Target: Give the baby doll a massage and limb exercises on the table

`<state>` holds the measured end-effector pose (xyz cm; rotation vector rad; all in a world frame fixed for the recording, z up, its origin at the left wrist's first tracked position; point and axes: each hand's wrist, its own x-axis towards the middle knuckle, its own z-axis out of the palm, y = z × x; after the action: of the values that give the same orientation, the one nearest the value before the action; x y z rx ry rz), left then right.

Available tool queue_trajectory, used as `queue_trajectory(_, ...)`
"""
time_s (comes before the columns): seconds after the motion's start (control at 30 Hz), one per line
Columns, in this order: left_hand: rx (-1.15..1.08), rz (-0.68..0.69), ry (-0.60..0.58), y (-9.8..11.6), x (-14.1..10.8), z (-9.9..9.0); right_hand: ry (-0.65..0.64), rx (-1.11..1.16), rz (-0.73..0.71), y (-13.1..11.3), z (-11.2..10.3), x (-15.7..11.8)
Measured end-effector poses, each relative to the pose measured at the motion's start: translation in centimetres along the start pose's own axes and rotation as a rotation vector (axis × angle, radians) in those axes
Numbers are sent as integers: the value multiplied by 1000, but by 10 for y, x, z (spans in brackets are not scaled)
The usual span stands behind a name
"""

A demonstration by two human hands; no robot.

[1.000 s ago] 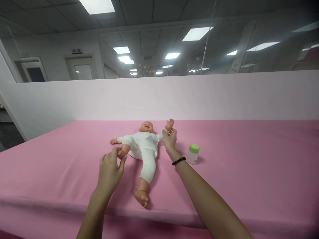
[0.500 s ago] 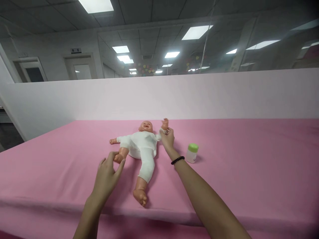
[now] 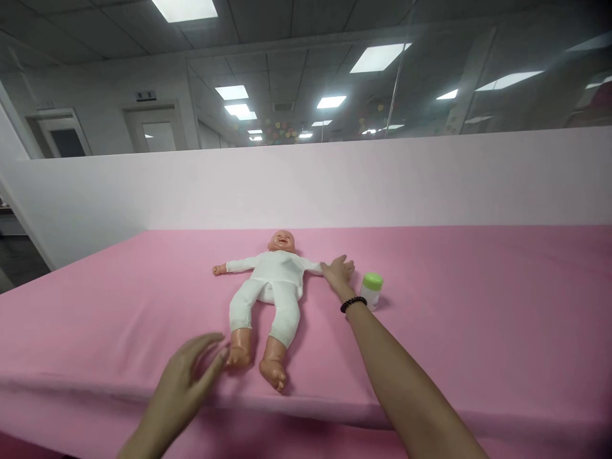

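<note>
A baby doll (image 3: pixel 278 274) in a white long-sleeved outfit lies face up on the pink-covered surface, its feet towards me. Both of its legs are stretched out, with bare feet. Beside the foot on the left, my left hand (image 3: pixel 184 376) is open, its thumb and fingers curved apart with nothing between them. My right hand (image 3: pixel 338 275) lies over the end of the doll's outstretched arm on the right, fingers spread. It hides that little hand. Just right of my wrist stands a clear jar (image 3: pixel 370 296) with a green lid (image 3: pixel 373 281).
Pink cloth (image 3: pixel 459 319) covers the broad surface and drapes over its front edge. A low white wall (image 3: pixel 306 185) runs along the back, with glass above it. Through the glass, doors and ceiling lights show.
The doll's raised arm on the right has come down to the side, under my right hand. Its bent leg on the left is now straight, and my left hand has moved down towards me.
</note>
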<state>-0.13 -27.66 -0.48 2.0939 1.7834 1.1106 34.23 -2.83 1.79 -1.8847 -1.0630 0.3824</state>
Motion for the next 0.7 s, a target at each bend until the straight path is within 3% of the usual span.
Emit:
queue_trajectory(0.1,103,-24,41,1,64,-15,-46,-42,-182,-39,-20,-22)
queue_trajectory(0.2,279,-29,57,-5,151,-10,-229,87,-453,-67,-53,-70)
queue_trajectory(0.27,399,-129,55,-19,202,5,-332,158,-684,-65,-74,-119)
queue_trajectory(0.33,456,-326,12,-39,235,25,-353,142,-809,-44,-84,-174)
queue_trajectory(0.4,435,-497,-5,-63,248,44,-223,102,-829,-8,-78,-223)
queue_trajectory(0.47,421,-520,84,-82,248,60,-125,59,-845,31,-59,-257)
queue_trajectory(0.53,333,-511,153,-93,243,69,-53,16,-829,60,-38,-273)
queue_trajectory(0.6,128,-519,189,-95,241,71,-26,10,-759,73,-26,-278)
queue_trajectory(0.7,-288,-460,326,-83,243,71,-100,124,-642,63,-36,-273)
